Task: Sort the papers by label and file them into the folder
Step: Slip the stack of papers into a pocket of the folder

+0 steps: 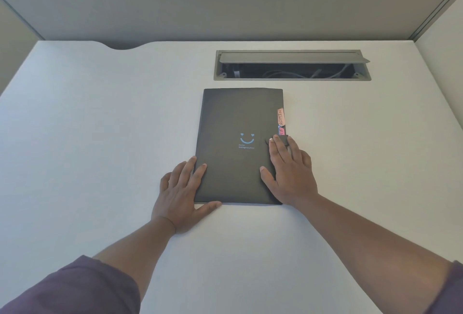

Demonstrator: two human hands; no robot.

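A black folder [235,123] with a blue smiley print lies closed and flat on the white desk [100,126]. Along its right edge stick out a pale orange tab reading ADMIN [281,116] and a pink tab [281,131] partly covered. My left hand [181,192] rests flat at the folder's lower left corner, fingertips on its edge, thumb along the bottom. My right hand [290,173] lies flat on the lower right part of the cover, and a small dark flap [283,140] at the right edge sits between its fingers. No loose papers show.
An open grey cable tray [292,64] with wires inside is set into the desk just behind the folder. Grey partition walls [225,0] close off the back and both sides. A curved notch [125,47] cuts the desk's far left edge.
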